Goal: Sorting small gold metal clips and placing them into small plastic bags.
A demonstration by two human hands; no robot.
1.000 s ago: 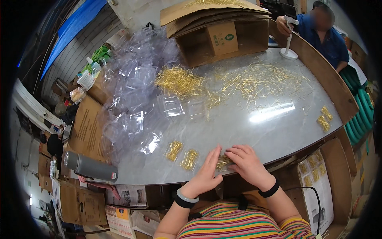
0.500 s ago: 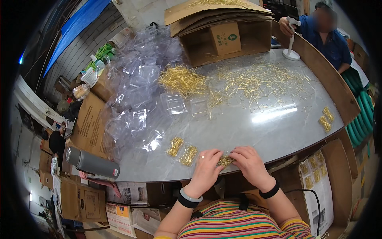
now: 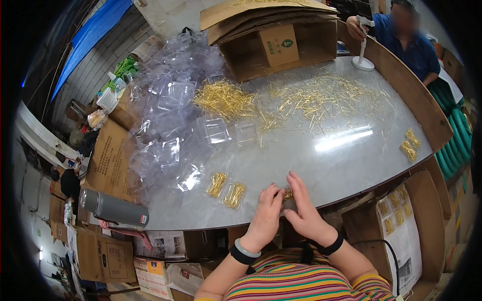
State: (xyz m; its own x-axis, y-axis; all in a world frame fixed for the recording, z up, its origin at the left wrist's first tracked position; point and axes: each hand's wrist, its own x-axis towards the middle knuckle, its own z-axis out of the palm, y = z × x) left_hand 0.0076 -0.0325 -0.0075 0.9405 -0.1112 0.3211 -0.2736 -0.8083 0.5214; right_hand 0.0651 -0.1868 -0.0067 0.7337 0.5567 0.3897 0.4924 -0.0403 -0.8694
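Note:
At the table's near edge, a small bunch of gold wire hooks (image 3: 288, 194) lies between my hands, partly hidden by fingers. My left hand (image 3: 266, 216) has its fingers bent and pressed close to the bunch's left side. On the other side my right hand (image 3: 309, 215) is open, fingers stretched out and thumb apart, alongside the bunch. Left of my hands sit two clear plastic trays filled with gold hooks, a nearer filled tray (image 3: 234, 195) and a farther filled tray (image 3: 217, 184). Whether a tray lies under the bunch between my hands is hidden.
A heap of clear plastic trays (image 3: 168, 113) covers the table's left. Gold hooks form a dense pile (image 3: 224, 100) and a loose scatter (image 3: 326, 100) behind. A grey bottle (image 3: 115, 206) lies at left. Across the table, a person's hand (image 3: 356, 28) grips a white stand (image 3: 362, 62).
My right hand has opened, its fingers straightening away from the bunch of hooks. My left hand has shifted slightly, staying beside it. The whole view has moved a little.

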